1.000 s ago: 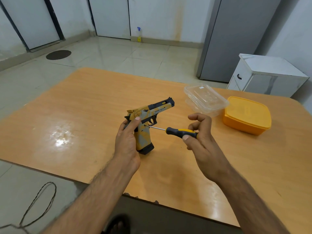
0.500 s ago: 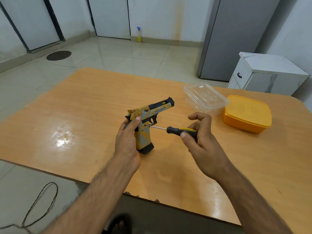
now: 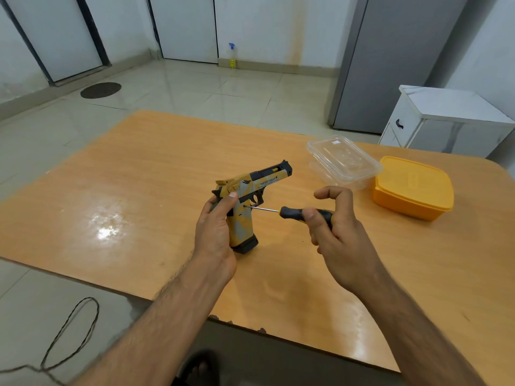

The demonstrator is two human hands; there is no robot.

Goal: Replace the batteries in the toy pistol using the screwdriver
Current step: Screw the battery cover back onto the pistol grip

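Observation:
A yellow, grey and black toy pistol (image 3: 252,190) stands upright on its black magazine base on the wooden table (image 3: 139,190), barrel pointing right and away. My left hand (image 3: 216,232) grips its handle from the left, thumb on the upper rear. My right hand (image 3: 334,227) holds a screwdriver (image 3: 295,213) with a black and yellow handle. The thin metal shaft runs left and its tip touches the grip just behind the trigger guard. My right index finger is lifted off the handle.
A clear plastic container (image 3: 342,162) and a closed yellow box (image 3: 412,188) stand at the table's right rear. Beyond are a white cabinet (image 3: 446,121) and a grey fridge (image 3: 390,62). A black cable (image 3: 69,335) lies on the floor at lower left.
My right fingers have shifted around the screwdriver handle, thumb rolling over it. The pistol and my left hand stay where they were.

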